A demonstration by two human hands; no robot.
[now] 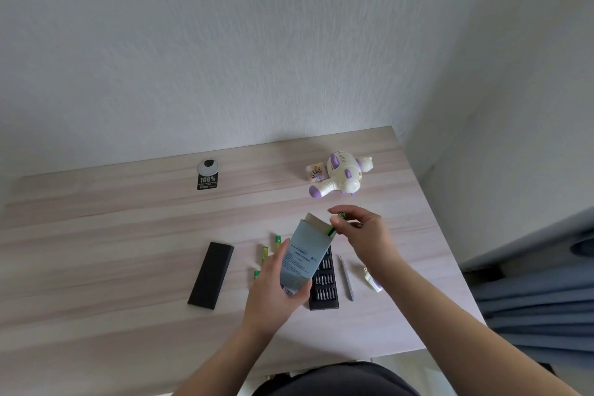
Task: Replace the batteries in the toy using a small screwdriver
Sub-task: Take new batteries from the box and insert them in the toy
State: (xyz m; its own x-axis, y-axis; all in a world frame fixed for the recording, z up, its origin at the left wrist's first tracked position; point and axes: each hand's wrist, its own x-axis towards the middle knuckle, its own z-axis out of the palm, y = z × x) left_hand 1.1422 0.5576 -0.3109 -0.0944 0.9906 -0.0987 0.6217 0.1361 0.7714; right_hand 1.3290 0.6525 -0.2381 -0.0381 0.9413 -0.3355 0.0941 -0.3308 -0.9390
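Note:
My left hand [273,286] grips a pale blue battery box [305,254], tilted with its open end up. My right hand [360,231] pinches a green battery [334,224] at the box's open mouth. Three green batteries [264,252] lie on the table to the left of the box. The white and purple toy [340,175] lies on its side at the back right. Behind the box an open tray of screwdriver bits [324,286] rests on the table, with a slim grey screwdriver [347,278] to its right. A small white and purple cover piece [373,281] lies further right.
A black case lid [210,275] lies left of the batteries. A round cable grommet with a black sticker [208,173] sits at the back of the wooden table [112,251]. A small printed packet [316,172] is beside the toy. The table's right edge borders a blue curtain [546,299].

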